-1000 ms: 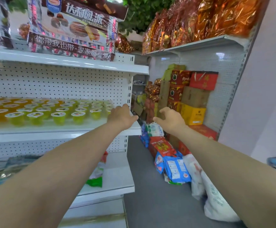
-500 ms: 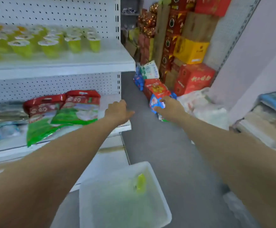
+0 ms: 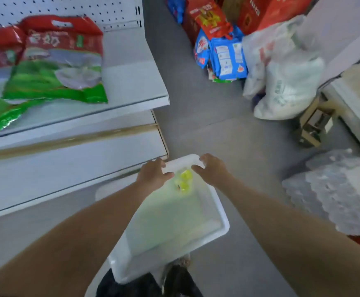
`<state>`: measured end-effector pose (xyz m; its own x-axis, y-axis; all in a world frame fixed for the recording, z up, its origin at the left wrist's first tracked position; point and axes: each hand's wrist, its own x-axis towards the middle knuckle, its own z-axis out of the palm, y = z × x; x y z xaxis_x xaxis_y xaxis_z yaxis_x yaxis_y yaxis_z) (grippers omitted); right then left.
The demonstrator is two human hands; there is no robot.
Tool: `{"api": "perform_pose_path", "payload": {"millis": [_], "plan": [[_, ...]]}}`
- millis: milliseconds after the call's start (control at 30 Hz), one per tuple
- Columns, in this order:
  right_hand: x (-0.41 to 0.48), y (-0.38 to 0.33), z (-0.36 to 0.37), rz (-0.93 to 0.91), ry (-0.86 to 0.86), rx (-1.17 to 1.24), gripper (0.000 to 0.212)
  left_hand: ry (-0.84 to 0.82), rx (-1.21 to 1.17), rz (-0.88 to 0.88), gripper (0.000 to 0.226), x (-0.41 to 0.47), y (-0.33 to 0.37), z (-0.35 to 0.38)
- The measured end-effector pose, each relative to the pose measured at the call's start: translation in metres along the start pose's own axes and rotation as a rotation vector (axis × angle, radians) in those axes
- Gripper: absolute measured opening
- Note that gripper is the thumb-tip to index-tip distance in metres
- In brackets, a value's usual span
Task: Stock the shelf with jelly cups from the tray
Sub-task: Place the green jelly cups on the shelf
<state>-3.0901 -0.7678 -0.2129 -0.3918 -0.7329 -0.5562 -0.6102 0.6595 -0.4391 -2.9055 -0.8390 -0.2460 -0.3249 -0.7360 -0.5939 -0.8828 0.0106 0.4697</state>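
down at the near edge of view, dark shoes stand on the grey floor, and a white tray lies on the floor just in front of them. both bare forearms reach over the tray toward its far end. two or three yellow-green jelly cups sit in the tray close to its far rim, blurred, the only things in it. the left grip hovers over the far left corner of the tray, fingers loose and released, its thumb pointing at the cups and just beside them. the right grip hangs over the far right corner, fingers lightly bent and released, holding nothing; whether its fingertips touch the rim cannot be told. the cups lie between the two grips.

left of the tray runs the white bottom board of the shelf. on the board above it, red-and-green bags lie flat toward its left side, with the right edge bare. to the right of the tray, a heap of clear plastic wrap lies on the floor. farther off, white plastic bags slump on the floor, blue packets lean just beside them, and red boxes stand behind.
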Motion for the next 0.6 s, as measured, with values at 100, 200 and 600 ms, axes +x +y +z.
{"api": "perform_pose_path", "payload": {"millis": [100,200,600], "plan": [[0.023,0.02,0.035,0.074,-0.081,0.035,0.049,-0.079,-0.093,-0.066,0.055,0.019,-0.019,0.044],[0.045,0.033,0.066,0.128,-0.12,0.067,0.05,-0.137,-0.171,-0.114,0.057,0.035,-0.035,0.082],[0.109,0.054,0.139,0.24,-0.108,0.219,0.057,-0.226,-0.399,-0.209,0.07,0.096,-0.056,0.162]]}}
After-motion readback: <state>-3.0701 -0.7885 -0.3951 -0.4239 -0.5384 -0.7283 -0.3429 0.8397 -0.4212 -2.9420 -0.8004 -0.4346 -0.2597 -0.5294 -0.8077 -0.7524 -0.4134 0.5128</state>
